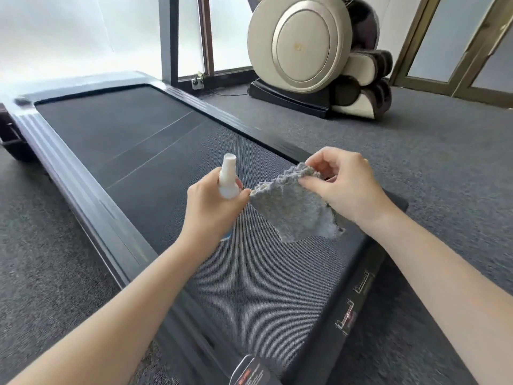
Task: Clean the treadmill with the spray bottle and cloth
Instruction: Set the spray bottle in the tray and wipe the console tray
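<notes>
Forearms, two, bare, entering from 7 and 5 o'clock and meeting over the rear half of the treadmill. Left hand: just toward 9 o'clock of centre, fingers wrapped round the body of a spray bottle, white, upright, nozzle head uppermost, a blue base showing below the palm. Right hand: toward 3 o'clock of centre, thumb and fingertips pinching the top edge of a cloth. Cloth: grey, nubbly, held in the air above the belt and hanging between the two hands. Its left corner touches the left thumb; whether that thumb also pinches it cannot be told. Treadmill: dark belt running from 5 o'clock up to 10 o'clock, ribbed side rail along the 9 o'clock edge, printed label at 6 o'clock. Carpet: grey, on both sides of the deck. Massage chair: beige and dark, at 1 o'clock beside the windows. Wall socket: at 12 o'clock, low on the window frame.
</notes>
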